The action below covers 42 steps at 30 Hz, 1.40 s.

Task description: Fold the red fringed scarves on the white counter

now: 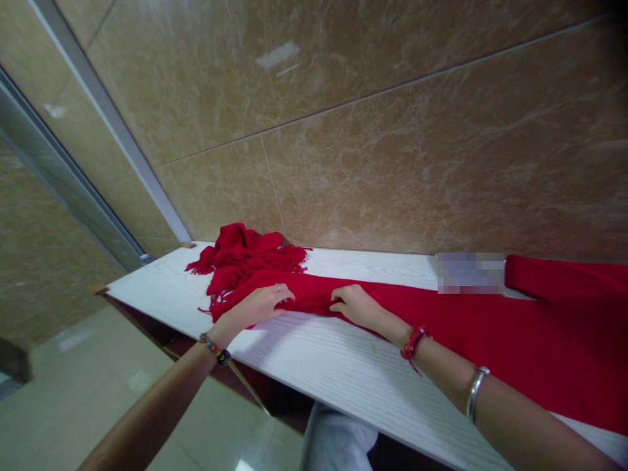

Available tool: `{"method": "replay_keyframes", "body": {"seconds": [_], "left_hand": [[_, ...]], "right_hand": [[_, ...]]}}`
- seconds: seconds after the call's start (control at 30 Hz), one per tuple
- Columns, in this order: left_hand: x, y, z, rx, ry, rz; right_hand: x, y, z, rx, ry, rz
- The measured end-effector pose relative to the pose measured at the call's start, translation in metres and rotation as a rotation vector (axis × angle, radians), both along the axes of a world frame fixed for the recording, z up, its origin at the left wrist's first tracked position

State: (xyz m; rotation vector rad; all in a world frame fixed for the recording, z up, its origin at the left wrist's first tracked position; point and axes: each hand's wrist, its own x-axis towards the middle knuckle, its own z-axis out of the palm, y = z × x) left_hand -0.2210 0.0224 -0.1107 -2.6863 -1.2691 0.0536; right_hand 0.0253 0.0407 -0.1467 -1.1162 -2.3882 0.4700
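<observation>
A long red scarf (471,333) lies lengthwise over the white tabletop, wider at the right and narrowing into a folded strip towards the left. My left hand (262,304), a ring on one finger, rests on the narrow part with its fingers curled onto the cloth at the near edge. A short way to the right, my right hand (357,305) pinches the same near edge between thumb and fingers. Between the hands the fabric is slightly creased. Beyond my left hand, a crumpled red fringed cloth (250,245) lies in a heap; whether it joins the scarf I cannot tell.
The white tabletop (314,353) runs along a brown marble-tiled wall (392,150). A flat item (470,273), blurred out, lies near the wall, beside a folded red cloth (564,278). Below the near edge are dark open shelves (260,386) and a glossy tiled floor (73,405).
</observation>
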Motion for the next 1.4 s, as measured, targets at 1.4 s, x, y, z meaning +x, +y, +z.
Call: {"method": "replay_keyframes", "body": {"seconds": [1.4], "left_hand": [[-0.066, 0.003, -0.004, 0.183, -0.048, 0.331]], "right_hand": [[-0.073, 0.025, -0.013, -0.074, 0.204, 0.028]]}}
